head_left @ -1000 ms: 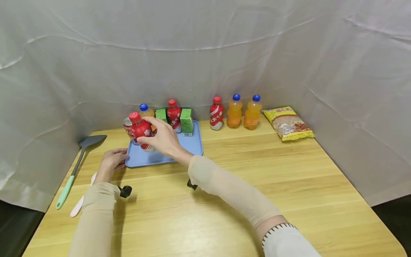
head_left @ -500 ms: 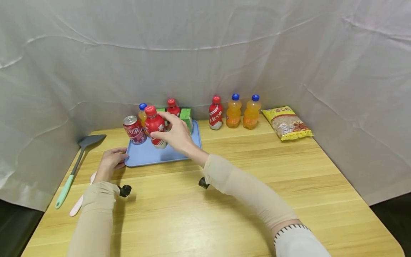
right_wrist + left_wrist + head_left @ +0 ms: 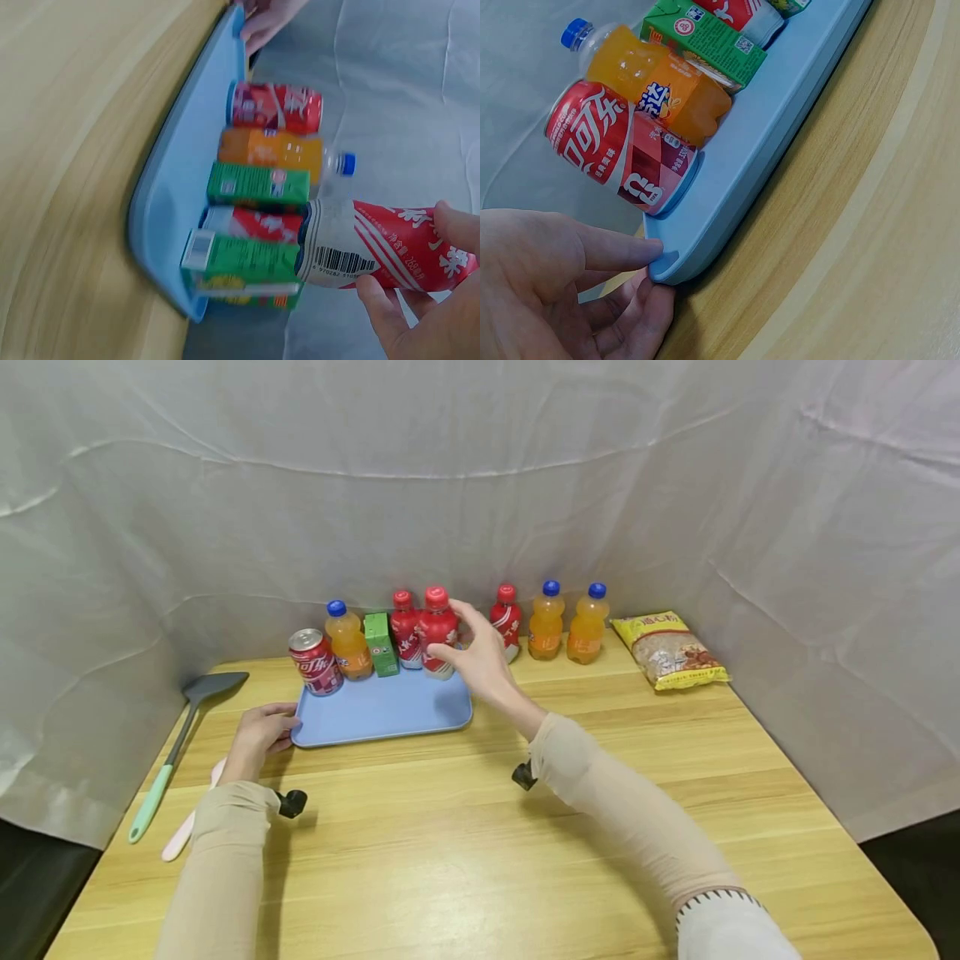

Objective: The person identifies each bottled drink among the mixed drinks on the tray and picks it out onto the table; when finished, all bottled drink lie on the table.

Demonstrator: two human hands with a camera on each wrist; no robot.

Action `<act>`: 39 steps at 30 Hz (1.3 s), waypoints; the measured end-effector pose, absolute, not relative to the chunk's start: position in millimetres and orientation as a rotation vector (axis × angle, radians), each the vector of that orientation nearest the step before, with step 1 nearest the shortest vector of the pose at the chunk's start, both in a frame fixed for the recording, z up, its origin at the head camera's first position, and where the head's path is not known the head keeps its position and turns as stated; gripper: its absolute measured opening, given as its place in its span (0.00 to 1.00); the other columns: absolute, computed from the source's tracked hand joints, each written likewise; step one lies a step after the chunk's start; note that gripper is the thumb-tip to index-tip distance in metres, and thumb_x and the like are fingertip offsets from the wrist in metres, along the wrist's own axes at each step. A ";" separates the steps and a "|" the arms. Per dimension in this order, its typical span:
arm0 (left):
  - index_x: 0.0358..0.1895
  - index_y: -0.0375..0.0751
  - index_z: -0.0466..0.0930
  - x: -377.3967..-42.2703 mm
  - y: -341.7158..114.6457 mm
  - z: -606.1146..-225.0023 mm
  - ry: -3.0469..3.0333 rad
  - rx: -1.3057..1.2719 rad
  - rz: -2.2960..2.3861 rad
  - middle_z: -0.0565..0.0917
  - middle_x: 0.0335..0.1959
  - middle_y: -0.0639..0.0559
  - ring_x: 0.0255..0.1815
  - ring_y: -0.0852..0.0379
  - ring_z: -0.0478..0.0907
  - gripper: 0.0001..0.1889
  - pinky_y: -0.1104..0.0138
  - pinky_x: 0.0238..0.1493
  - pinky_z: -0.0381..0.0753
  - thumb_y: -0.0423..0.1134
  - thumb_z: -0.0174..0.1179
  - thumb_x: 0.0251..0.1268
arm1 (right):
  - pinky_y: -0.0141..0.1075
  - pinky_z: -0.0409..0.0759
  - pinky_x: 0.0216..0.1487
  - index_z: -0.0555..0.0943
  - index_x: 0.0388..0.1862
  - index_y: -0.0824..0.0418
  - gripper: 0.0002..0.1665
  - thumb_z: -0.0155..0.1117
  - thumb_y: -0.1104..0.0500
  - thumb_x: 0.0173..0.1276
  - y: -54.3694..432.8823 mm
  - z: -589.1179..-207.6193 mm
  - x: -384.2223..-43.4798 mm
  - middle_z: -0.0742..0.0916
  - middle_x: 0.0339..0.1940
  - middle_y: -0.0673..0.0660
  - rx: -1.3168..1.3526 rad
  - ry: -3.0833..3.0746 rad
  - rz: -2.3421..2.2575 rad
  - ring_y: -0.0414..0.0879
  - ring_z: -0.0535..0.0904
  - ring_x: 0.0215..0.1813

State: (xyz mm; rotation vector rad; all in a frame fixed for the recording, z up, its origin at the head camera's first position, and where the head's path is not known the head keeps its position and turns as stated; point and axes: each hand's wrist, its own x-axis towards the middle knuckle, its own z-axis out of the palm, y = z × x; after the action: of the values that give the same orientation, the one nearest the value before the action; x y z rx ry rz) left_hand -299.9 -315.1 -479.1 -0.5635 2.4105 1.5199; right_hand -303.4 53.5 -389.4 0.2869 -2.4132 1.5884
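Note:
My right hand grips a red bottle with a red cap, raised over the right part of the blue tray. In the right wrist view the held bottle hangs above the tray floor, close to a green carton that it hides in the head view. At the tray's front left corner, my left hand pinches the rim, thumb on top. Along the tray's back stand a red soda can, an orange drink bottle, another green carton and a second red bottle.
Right of the tray stand another red bottle and two orange drink bottles. A yellow food bag lies farther right. On the left lie a spatula and a pale pink handle. Grey cloth hangs behind.
My right hand has carried the red bottle rightward from beside the can to the tray's right side, uncovering the can, orange bottle and one carton. The left hand stays at the corner.

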 end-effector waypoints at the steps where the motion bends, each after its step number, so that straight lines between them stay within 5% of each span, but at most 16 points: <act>1: 0.79 0.36 0.68 -300.4 -315.4 -479.4 2.409 -0.567 1.518 0.79 0.33 0.64 0.35 0.68 0.77 0.29 0.76 0.36 0.84 0.36 0.58 0.77 | 0.43 0.82 0.57 0.73 0.78 0.46 0.44 0.81 0.54 0.64 58.6 -390.2 -304.9 0.82 0.73 0.53 0.273 -2.411 1.575 0.51 0.83 0.55; 6: 0.79 0.37 0.68 -301.8 -314.9 -479.5 2.399 -0.595 1.522 0.81 0.50 0.51 0.37 0.66 0.77 0.29 0.76 0.37 0.84 0.36 0.57 0.77 | 0.45 0.81 0.56 0.73 0.77 0.48 0.42 0.80 0.57 0.65 82.3 -395.1 -313.3 0.85 0.67 0.56 0.238 -2.410 1.510 0.54 0.83 0.52; 10: 0.79 0.38 0.68 -300.4 -312.6 -478.5 2.398 -0.604 1.519 0.77 0.64 0.42 0.39 0.66 0.76 0.29 0.76 0.37 0.84 0.36 0.56 0.78 | 0.48 0.81 0.64 0.72 0.78 0.49 0.42 0.78 0.60 0.67 96.3 -400.4 -316.8 0.84 0.68 0.57 0.205 -2.436 1.504 0.55 0.81 0.60; 17: 0.78 0.37 0.69 -300.0 -314.5 -479.1 2.401 -0.593 1.527 0.80 0.53 0.50 0.38 0.66 0.76 0.29 0.76 0.37 0.84 0.36 0.57 0.77 | 0.50 0.80 0.68 0.71 0.79 0.49 0.43 0.77 0.62 0.67 112.4 -416.2 -323.2 0.82 0.72 0.58 0.127 -2.483 1.516 0.56 0.79 0.62; 27: 0.80 0.38 0.67 -300.4 -311.3 -477.6 2.391 -0.619 1.539 0.71 0.77 0.34 0.37 0.68 0.77 0.29 0.77 0.36 0.83 0.35 0.56 0.79 | 0.51 0.80 0.64 0.71 0.78 0.53 0.42 0.76 0.64 0.67 129.2 -436.0 -332.1 0.84 0.67 0.62 0.098 -2.505 1.519 0.58 0.80 0.57; 39: 0.79 0.37 0.68 -297.9 -310.7 -476.6 2.405 -0.608 1.545 0.72 0.74 0.35 0.35 0.70 0.76 0.29 0.77 0.36 0.83 0.35 0.56 0.78 | 0.55 0.83 0.65 0.71 0.77 0.55 0.41 0.76 0.65 0.67 135.9 -449.2 -339.5 0.84 0.66 0.65 0.075 -2.540 1.554 0.61 0.83 0.58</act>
State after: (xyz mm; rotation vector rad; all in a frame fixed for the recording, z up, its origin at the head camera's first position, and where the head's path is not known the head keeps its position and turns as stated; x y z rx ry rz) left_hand -297.9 -310.7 -476.6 -0.6083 2.4046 1.5453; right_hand -339.5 135.9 -449.2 0.0753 -2.5400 1.5539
